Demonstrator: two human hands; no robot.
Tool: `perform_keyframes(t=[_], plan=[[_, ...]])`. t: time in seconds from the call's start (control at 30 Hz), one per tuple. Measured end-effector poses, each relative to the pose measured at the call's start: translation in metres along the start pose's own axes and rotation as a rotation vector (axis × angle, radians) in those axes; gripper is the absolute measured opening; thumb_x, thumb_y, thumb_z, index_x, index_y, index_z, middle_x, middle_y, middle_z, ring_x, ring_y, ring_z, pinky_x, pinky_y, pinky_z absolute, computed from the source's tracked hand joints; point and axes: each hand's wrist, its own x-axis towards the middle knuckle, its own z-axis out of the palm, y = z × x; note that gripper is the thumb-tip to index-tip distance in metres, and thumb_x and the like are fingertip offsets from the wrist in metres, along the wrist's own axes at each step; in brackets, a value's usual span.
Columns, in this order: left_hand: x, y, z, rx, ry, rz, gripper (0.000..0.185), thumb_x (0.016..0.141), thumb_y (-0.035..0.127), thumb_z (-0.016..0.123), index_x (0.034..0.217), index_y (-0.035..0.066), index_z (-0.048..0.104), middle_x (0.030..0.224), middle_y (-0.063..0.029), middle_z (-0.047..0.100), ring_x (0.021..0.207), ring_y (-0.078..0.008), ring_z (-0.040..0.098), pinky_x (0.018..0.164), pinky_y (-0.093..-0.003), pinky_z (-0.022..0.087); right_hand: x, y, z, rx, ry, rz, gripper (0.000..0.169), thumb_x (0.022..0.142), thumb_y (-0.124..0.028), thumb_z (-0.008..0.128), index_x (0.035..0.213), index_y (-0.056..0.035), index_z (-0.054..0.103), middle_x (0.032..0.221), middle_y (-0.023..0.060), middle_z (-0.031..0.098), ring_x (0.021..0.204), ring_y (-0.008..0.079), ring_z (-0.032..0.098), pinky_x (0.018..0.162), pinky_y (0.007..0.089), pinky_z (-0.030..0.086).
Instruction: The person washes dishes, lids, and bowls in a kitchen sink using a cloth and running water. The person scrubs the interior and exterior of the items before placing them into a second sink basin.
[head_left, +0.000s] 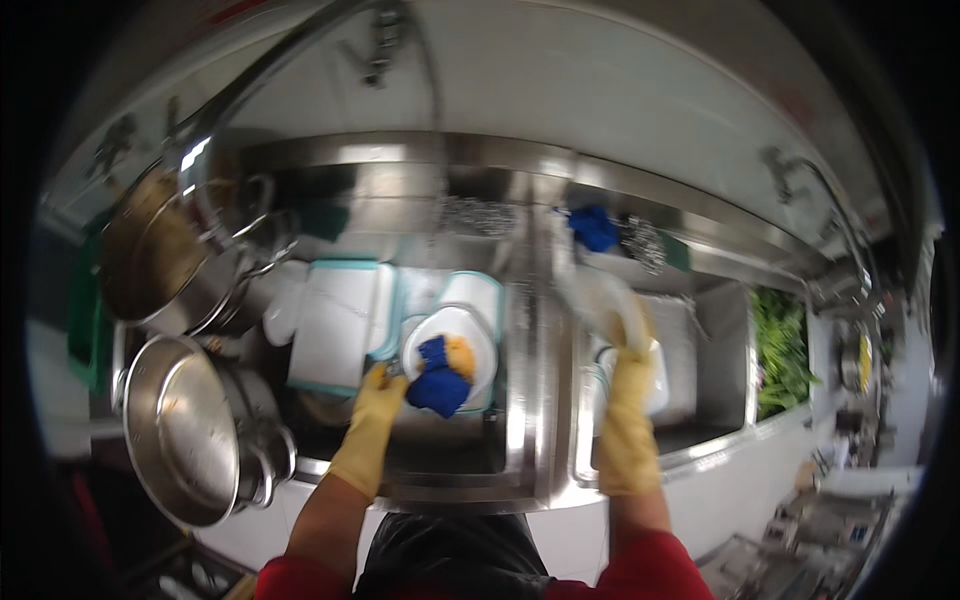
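Observation:
My left hand (381, 397), in a yellow rubber glove, is over the left sink basin with its fingers slightly apart. Close to it lie a white rectangular tray with a teal rim (334, 322) and a white round bowl (484, 349). Inside the bowl are a blue cloth (442, 386) and an orange-yellow sponge or cloth (460, 356). Over the right basin, my right hand (634, 337), gloved likewise, grips a pale container (600, 296), blurred by motion. Beneath that hand, white containers (658, 386) are partly hidden in the basin.
Large steel pots (191, 431) crowd the left side, beside a green crate (84, 322). A steel divider (547, 420) separates the basins. Another blue cloth (592, 229) and a steel scourer (643, 244) sit on the back ledge. Leafy greens (780, 352) fill a compartment at right. A faucet (832, 202) overhangs there.

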Motion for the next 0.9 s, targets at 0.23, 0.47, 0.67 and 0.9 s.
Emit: perform_keyframes(t=[0.23,0.47,0.67,0.9], plan=[[0.001,0.033,0.026,0.177,-0.031,-0.038,0.087,0.083,0.046,0.069,0.149,-0.005,0.043,0.146,-0.0295,0.051,0.138,-0.0382,0.050,0.116,-0.0392,0.037,-0.060,0.200,-0.092,-0.639,-0.207,0.504,0.054,0.092,-0.036,0.074,0.129,0.0010,0.062,0.104,0.0161,0.074,0.091,0.0231,0.070,0.079,0.0368,0.056],[-0.012,0.105,0.037,0.473,-0.044,-0.090,0.066,0.088,0.052,0.065,0.128,-0.001,0.064,0.129,-0.0279,0.064,0.122,-0.0434,0.061,0.105,-0.0467,0.046,-0.061,0.169,-0.073,0.164,0.100,0.711,0.048,0.097,-0.009,0.066,0.140,0.0027,0.050,0.134,0.0198,0.054,0.121,0.0272,0.053,0.098,0.0335,0.052],[0.030,0.057,0.038,0.353,-0.138,-0.139,0.044,0.092,0.041,0.067,0.117,0.005,0.071,0.107,-0.0205,0.074,0.105,-0.0347,0.071,0.092,-0.0405,0.054,-0.045,-0.063,0.018,-0.119,-0.442,-0.353,0.042,0.096,-0.028,0.064,0.129,-0.0024,0.062,0.117,0.0193,0.071,0.105,0.0404,0.067,0.092,0.0458,0.053],[0.001,0.072,0.024,0.671,-0.134,-0.181,0.058,0.093,0.054,0.057,0.124,0.006,0.069,0.129,-0.0229,0.066,0.124,-0.0379,0.061,0.105,-0.0449,0.047,-0.108,-0.054,0.213,-0.509,-0.952,-0.026,0.079,0.082,-0.033,0.078,0.144,-0.0026,0.040,0.139,0.0237,0.056,0.116,0.0374,0.064,0.097,0.0411,0.053]])
